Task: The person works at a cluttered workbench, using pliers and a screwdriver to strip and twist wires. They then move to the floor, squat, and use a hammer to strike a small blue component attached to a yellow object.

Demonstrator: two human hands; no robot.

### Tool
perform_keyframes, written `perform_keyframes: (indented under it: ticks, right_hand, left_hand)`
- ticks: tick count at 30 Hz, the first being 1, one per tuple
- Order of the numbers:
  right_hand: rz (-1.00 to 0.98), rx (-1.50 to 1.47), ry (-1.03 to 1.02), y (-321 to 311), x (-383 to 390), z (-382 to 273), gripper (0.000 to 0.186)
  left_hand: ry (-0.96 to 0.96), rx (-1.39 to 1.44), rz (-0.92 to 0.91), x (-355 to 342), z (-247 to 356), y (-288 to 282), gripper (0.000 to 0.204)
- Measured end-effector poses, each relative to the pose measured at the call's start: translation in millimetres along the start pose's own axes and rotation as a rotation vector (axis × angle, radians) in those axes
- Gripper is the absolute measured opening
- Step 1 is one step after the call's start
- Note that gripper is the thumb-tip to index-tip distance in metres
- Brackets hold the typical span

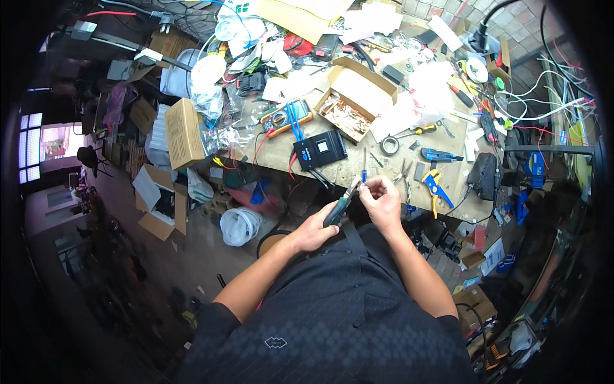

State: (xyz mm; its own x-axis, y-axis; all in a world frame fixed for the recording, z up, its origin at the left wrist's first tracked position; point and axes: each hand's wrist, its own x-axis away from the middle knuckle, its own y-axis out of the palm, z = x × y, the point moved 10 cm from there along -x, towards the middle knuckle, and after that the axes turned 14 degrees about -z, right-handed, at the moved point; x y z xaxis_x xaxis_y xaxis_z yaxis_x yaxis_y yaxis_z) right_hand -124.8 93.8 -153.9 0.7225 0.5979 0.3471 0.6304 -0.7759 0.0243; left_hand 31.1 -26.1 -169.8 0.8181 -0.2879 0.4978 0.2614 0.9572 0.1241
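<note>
By the counter (350, 168), left hand (312, 232) is gripping a green-handled tool (343, 204) — slanting toward the blue piece (364, 174) right hand (383, 206) is pinching.

I'm seeing glare bleaching flat white paper sheets (378, 19), a white gridded rectangular window (29, 148) glowing far left, edges bending into black.

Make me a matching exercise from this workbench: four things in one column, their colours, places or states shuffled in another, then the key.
Column one
1. Left hand
2. Multimeter
3. Bucket
4. Open cardboard box on the table

Column two
A. White, standing lower than the tabletop
B. Orange-edged
C. Contains copper-coloured pieces
D. Gripping a dark-green-handled tool

Right pairs: 1-D, 2-B, 3-A, 4-C.
</note>
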Motion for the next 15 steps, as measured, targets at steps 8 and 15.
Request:
perform_keyframes:
  ticks: [8,15]
  right_hand:
    - [0.26,0.011,0.261,-60.9,12.6,92.6,0.021]
    - [0.364,-0.277,0.38,-66.9,1.4,158.7,0.02]
  left_hand:
    - [-0.157,0.217,0.434,42.6,-57.3,-101.4,0.034]
    - [-0.242,-0.392,0.636,54.1,-92.3,-237.7,0.041]
